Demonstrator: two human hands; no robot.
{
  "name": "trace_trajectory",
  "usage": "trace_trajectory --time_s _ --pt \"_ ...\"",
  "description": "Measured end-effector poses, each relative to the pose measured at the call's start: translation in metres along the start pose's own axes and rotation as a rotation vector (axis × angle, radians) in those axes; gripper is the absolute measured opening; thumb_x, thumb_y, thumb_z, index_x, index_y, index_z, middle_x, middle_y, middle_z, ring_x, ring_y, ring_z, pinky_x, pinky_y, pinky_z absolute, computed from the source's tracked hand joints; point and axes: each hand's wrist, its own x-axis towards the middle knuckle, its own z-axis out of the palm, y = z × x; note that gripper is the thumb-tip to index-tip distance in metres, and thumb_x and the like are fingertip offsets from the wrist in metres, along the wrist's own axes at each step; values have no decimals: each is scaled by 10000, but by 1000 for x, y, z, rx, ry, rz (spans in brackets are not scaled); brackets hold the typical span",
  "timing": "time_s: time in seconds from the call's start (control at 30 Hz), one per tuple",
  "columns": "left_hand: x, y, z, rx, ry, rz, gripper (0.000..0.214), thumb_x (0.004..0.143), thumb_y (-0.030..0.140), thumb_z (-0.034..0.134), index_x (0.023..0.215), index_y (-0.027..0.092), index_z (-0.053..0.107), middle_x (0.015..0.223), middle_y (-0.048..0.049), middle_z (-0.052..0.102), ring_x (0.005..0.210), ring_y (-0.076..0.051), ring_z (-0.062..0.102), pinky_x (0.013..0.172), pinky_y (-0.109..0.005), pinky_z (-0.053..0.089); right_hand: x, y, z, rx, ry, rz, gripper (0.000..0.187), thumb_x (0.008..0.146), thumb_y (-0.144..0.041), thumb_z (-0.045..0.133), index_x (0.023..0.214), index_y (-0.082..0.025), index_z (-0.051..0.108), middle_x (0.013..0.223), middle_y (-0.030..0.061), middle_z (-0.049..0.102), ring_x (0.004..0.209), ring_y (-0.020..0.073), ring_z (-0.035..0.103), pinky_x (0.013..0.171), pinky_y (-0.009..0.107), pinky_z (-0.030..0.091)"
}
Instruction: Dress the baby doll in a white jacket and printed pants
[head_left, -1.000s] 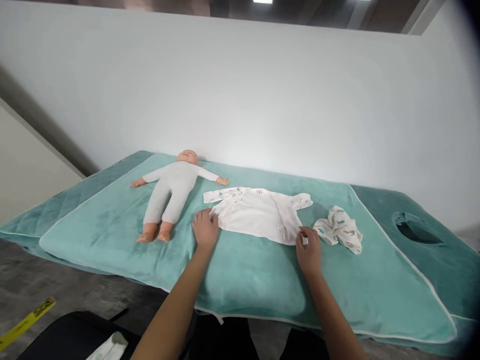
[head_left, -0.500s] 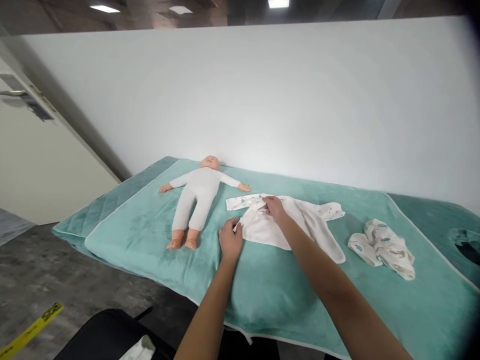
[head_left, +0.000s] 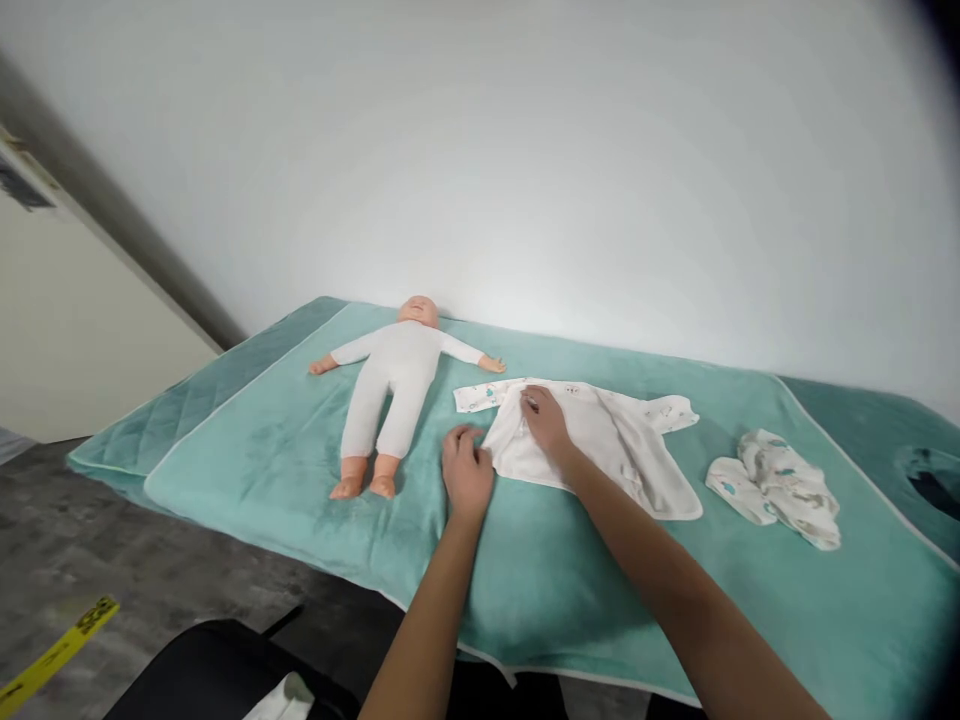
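A white baby garment [head_left: 607, 440] with small prints lies spread on the teal towel [head_left: 255, 460], partly folded over itself. My left hand [head_left: 466, 472] grips its lower left corner, fingers curled on the cloth. My right hand [head_left: 546, 422] rests on the garment's front near the neckline, fingers pinching a fold of fabric. A baby doll [head_left: 394, 375] in a pale bodysuit lies on its back to the left, arms spread, just beyond the garment's sleeve.
A crumpled printed cloth [head_left: 776, 488] lies to the right on the towel. The padded table has a face hole [head_left: 930, 485] at the far right. A white wall runs behind. A black seat [head_left: 195, 670] and yellow floor tape [head_left: 56, 655] are below left.
My right hand left the garment's lower right corner and moved up-left onto its front, folding the right side over. My left hand stayed at the lower left corner. The camera view shifted.
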Motion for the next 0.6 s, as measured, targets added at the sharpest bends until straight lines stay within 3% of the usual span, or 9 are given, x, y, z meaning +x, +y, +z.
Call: trace_trajectory --time_s 0.17,0.37,0.5,0.6 --pt "1 0 -2 -32 -62 0 276 763 61 489 893 186 698 1051 -122 653 1037 -287 615 963 -448 495 -49 21 -36 -200 -65 -129 291 898 -268 523 1127 -231 698 1336 93 626 1317 250 515 1158 458 389" --pt "1 -10 0 -137 -93 17 259 770 87 447 871 199 657 1033 -95 643 1048 -257 613 987 -434 494 -131 48 -119 -425 -171 -216 332 929 -246 533 1235 -263 659 1330 83 641 1285 240 560 1102 477 462" --pt "-5 -11 -3 -161 -137 60 223 774 129 463 867 197 653 1019 -102 654 1041 -270 612 984 -457 489 -181 43 -159 -461 -131 -252 316 944 -210 507 1218 -258 657 1319 82 655 1270 253 584 1083 509 484" --pt "-5 -5 -15 -144 -145 131 275 770 108 433 896 205 658 1061 -105 662 1077 -267 607 987 -452 493 -200 25 -167 -434 -92 -242 281 957 -202 496 1171 -254 672 1298 80 670 1252 258 601 1070 513 499"
